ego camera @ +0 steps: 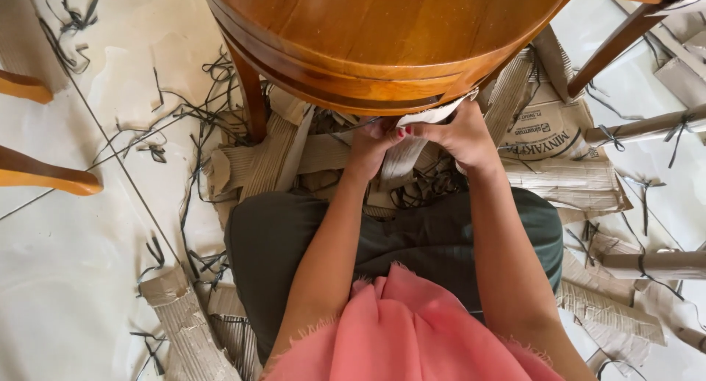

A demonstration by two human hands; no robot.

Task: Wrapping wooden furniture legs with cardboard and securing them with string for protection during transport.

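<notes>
My left hand (372, 142) and my right hand (457, 134) meet just under the rim of a round wooden table (382, 28). Both pinch a pale strip of corrugated cardboard (403, 160) that runs up to the table's edge and hangs down between them. A thin dark cord (346, 127) stretches left from my left fingers. Below my forearms are my dark green lap and a pink cloth (401, 329).
Torn cardboard pieces (559, 168) and dark cord scraps (198, 116) litter the white tiled floor around me. Rolled cardboard tubes (647, 123) lie at the right. A table leg (250, 94) stands left of my hands, with wooden chair parts (44, 176) at far left and top right.
</notes>
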